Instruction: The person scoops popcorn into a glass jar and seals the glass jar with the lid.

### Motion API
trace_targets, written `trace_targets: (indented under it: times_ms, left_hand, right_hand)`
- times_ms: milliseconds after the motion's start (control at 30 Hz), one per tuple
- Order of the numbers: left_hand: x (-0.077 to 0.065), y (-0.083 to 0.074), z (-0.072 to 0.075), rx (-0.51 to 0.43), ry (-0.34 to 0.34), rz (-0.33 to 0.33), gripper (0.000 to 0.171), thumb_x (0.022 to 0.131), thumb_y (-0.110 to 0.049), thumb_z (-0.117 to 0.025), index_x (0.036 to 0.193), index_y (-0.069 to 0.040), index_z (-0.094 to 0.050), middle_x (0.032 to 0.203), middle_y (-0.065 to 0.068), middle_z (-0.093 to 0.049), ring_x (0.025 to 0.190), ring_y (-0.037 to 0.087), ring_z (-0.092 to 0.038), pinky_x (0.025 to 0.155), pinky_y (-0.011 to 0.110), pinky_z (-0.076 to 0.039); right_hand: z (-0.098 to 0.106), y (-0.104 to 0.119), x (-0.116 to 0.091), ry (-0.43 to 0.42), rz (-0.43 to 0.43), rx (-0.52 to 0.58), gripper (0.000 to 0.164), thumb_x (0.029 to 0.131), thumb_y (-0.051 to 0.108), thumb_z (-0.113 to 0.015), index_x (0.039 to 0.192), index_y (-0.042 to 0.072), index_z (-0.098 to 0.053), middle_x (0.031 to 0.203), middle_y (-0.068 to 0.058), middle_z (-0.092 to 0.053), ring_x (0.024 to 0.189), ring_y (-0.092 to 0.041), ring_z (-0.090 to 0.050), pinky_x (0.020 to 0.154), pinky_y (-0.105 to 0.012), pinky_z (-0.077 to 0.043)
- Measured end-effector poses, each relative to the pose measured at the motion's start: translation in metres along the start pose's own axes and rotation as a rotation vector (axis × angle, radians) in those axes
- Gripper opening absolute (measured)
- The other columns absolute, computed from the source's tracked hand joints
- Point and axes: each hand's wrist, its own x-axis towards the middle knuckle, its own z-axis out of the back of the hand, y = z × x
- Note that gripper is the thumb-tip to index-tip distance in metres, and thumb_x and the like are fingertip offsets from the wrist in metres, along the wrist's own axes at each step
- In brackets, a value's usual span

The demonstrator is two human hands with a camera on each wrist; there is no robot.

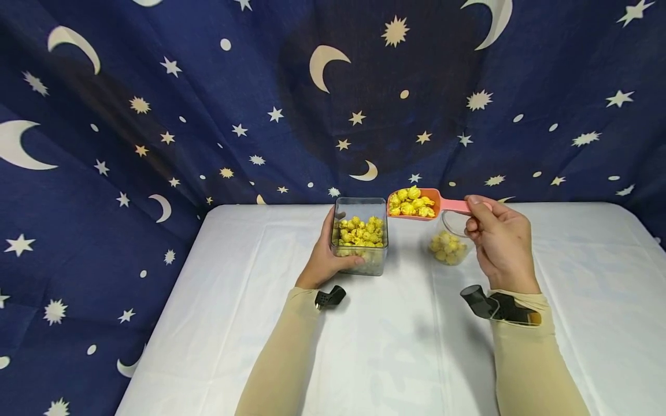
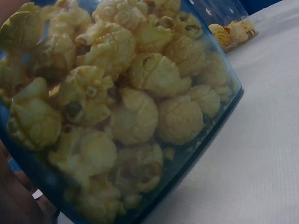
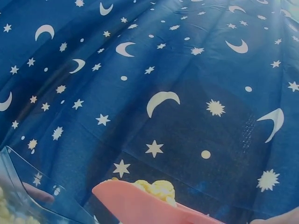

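Observation:
My left hand [image 1: 325,257] grips a clear, grey-tinted square container [image 1: 359,266], thumb across its front and fingers along its left side. Yellow popcorn [image 1: 362,231] fills its lower part; in the left wrist view popcorn [image 2: 135,112] presses against the clear wall. My right hand [image 1: 499,242] pinches the handle of a pink scoop [image 1: 452,205] between thumb and fingers. The scoop is heaped with popcorn [image 1: 411,202] and is held roughly level, its tip right at the container's upper right edge. The right wrist view shows the scoop [image 3: 135,205] from the side, beside the container [image 3: 42,191].
Partly behind the right hand, a clear round cup [image 1: 450,251] with some popcorn stands on the white-covered table [image 1: 395,335]. A dark blue curtain [image 1: 291,150] with moons and stars hangs along the back and left. Both wrists wear small black cameras [image 1: 502,306].

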Motion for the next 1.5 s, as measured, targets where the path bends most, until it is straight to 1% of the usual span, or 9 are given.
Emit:
trace_targets:
  times_ms: [300,500,600,767,900,1033,1267,1400,1500]
  left_hand:
    - [-0.001,0.0,0.002,-0.014,-0.013,0.005,0.127,0.072,-0.026,-0.094,0.163,-0.02,-0.006,0.164,0.014,-0.019,0.149,0.031,-0.022,0.119,0.049,-0.024]
    - [0.0,0.003,0.001,-0.033,0.0,0.002,0.125,0.073,-0.021,-0.093,0.163,-0.024,-0.007,0.164,0.016,-0.018,0.149,0.03,-0.024,0.118,0.047,-0.025]
    - [0.003,0.012,0.001,-0.023,-0.001,-0.003,0.125,0.073,-0.019,-0.093,0.163,-0.026,-0.007,0.164,0.013,-0.02,0.148,0.029,-0.024,0.118,0.049,-0.025]
    - [0.006,0.028,0.003,0.019,-0.017,-0.006,0.127,0.071,-0.031,-0.094,0.162,-0.034,-0.007,0.164,0.004,-0.022,0.148,0.021,-0.025,0.119,0.047,-0.024]
    - [0.006,0.031,0.004,0.026,-0.021,-0.016,0.125,0.067,-0.044,-0.094,0.16,-0.042,-0.009,0.164,0.002,-0.023,0.147,0.017,-0.028,0.118,0.044,-0.027]
    - [0.006,0.032,0.004,0.01,-0.017,-0.019,0.124,0.067,-0.044,-0.094,0.159,-0.044,-0.011,0.163,0.001,-0.023,0.145,0.017,-0.03,0.117,0.044,-0.03]
    - [0.005,0.023,0.003,0.015,-0.001,-0.013,0.126,0.072,-0.022,-0.094,0.163,-0.031,-0.005,0.165,0.011,-0.018,0.15,0.028,-0.021,0.119,0.048,-0.023]
    - [0.002,0.007,0.001,0.012,0.004,-0.007,0.127,0.073,-0.022,-0.093,0.163,-0.02,-0.004,0.165,0.016,-0.017,0.15,0.032,-0.019,0.12,0.05,-0.021]
    - [0.0,0.0,0.0,0.003,0.002,-0.002,0.128,0.072,-0.027,-0.094,0.163,-0.017,-0.004,0.165,0.017,-0.016,0.15,0.032,-0.019,0.12,0.049,-0.021]
  right_hand:
    - [0.017,0.005,0.001,-0.044,0.014,0.031,0.014,0.086,0.006,-0.08,0.096,-0.003,-0.075,0.073,-0.006,-0.067,0.054,-0.009,-0.055,0.046,-0.015,-0.045]
    - [0.031,0.01,0.001,-0.076,0.025,0.063,0.016,0.085,0.004,-0.08,0.097,-0.004,-0.074,0.075,-0.007,-0.068,0.053,-0.009,-0.056,0.046,-0.016,-0.046]
    - [0.037,0.013,0.0,-0.095,0.027,0.048,0.018,0.085,0.005,-0.081,0.099,-0.004,-0.074,0.078,-0.007,-0.07,0.053,-0.009,-0.055,0.047,-0.017,-0.046]
    - [0.047,0.016,0.001,-0.109,0.015,0.049,0.019,0.084,0.006,-0.081,0.099,-0.004,-0.074,0.08,-0.007,-0.069,0.054,-0.01,-0.055,0.046,-0.018,-0.046]
    - [0.053,0.017,0.002,-0.122,0.005,0.055,0.018,0.084,0.006,-0.081,0.098,-0.003,-0.073,0.077,-0.006,-0.067,0.054,-0.01,-0.055,0.046,-0.019,-0.046]
    - [0.059,0.018,0.003,-0.141,-0.003,0.053,0.019,0.085,0.006,-0.081,0.099,-0.003,-0.073,0.078,-0.006,-0.067,0.054,-0.011,-0.055,0.047,-0.019,-0.048]
    - [0.067,0.024,0.004,-0.144,0.011,0.107,0.015,0.087,0.003,-0.078,0.098,-0.005,-0.072,0.081,-0.007,-0.069,0.054,-0.012,-0.056,0.046,-0.02,-0.048]
    - [0.07,0.026,0.005,-0.155,0.023,0.115,0.016,0.086,0.003,-0.079,0.098,-0.006,-0.073,0.079,-0.008,-0.069,0.053,-0.013,-0.056,0.045,-0.021,-0.047]
    - [0.072,0.027,0.005,-0.175,0.021,0.097,0.017,0.086,0.004,-0.08,0.098,-0.005,-0.073,0.075,-0.007,-0.068,0.052,-0.013,-0.055,0.045,-0.021,-0.048]
